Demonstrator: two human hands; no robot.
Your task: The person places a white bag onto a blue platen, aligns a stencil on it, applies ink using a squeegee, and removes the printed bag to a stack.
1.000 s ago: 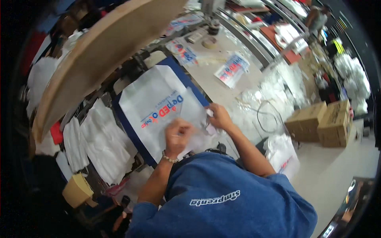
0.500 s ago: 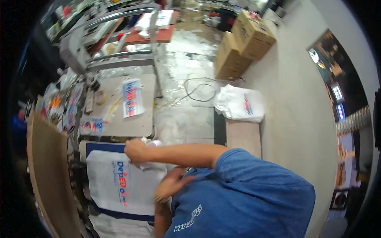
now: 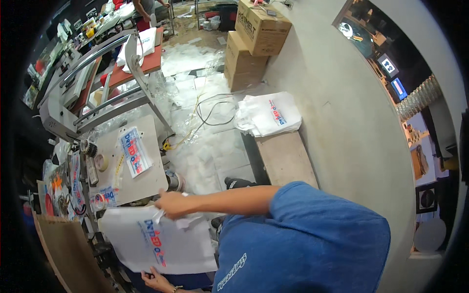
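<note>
A white bag or sheet with blue and red print (image 3: 127, 234) lies over a navy-blue board (image 3: 178, 279) at lower left. My left hand (image 3: 155, 279) pinches the bag's lower edge. My right hand (image 3: 171, 205) is above its upper right part, fingers curled, with thin white pieces (image 3: 188, 222) just beneath; exactly what they grip I cannot make out. Beyond it, a beige plate (image 3: 102, 188) holds a printed white sheet (image 3: 136, 152) and a tape roll (image 3: 101, 162). A tall wooden board (image 3: 63, 249) stands left of the bag.
A metal press frame (image 3: 146, 95) stands at upper left, printed bags (image 3: 267, 115) rest on a bench (image 3: 281, 158), cartons (image 3: 244, 66) stand by the wall. Cables (image 3: 212, 110) and plastic lie on the floor. Another person (image 3: 145, 10) is at the back.
The view has swung to the right. My left hand has moved from the bag's middle right to its lower edge, and the bag now covers more of the blue board.
</note>
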